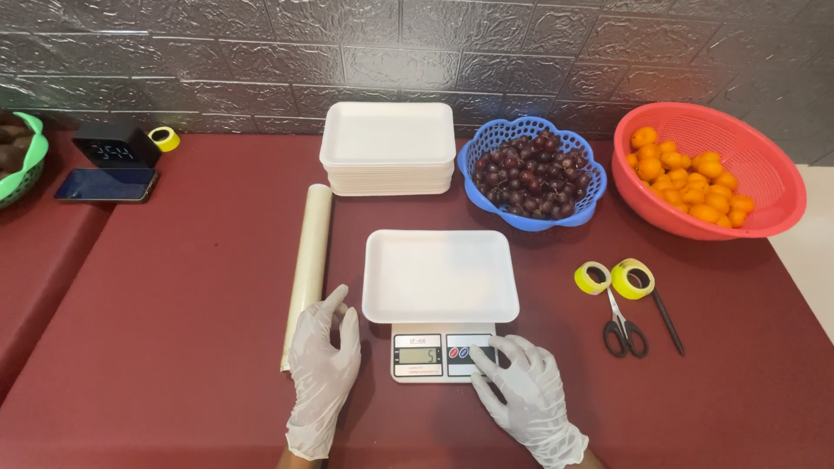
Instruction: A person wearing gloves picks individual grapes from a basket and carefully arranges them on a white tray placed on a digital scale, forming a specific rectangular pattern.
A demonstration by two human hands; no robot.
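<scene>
— Where are the hands?

— Both gloved, at the near edge of the dark red bench (174,330). The right hand (526,391) is spread, holding nothing, one fingertip on the buttons of the kitchen scale (441,353). The left hand (323,365) lies flat and open beside the scale, empty, its fingers just touching the near end of the roll of film (309,260).

— And on the scale?

— A white foam tray (439,274), empty, sitting square on the platform and overhanging it on both sides. Only the display strip shows in front.

— What room is around it?

— Bare bench to the left of the roll, running out to the bench's left edge. To the right of the tray there is a gap, then two yellow tape rolls (613,278), scissors (624,326) and a dark pen (667,320), well apart from the right hand.

— Behind?

— A stack of foam trays (388,148) against the grey wall, just beside it a blue basket (486,204) of dark cherries, then a red basket (764,174) of small oranges reaching near the bench's right edge. Far left: a phone (106,184), a small clock (115,146) and a green basket's rim (30,156).
</scene>
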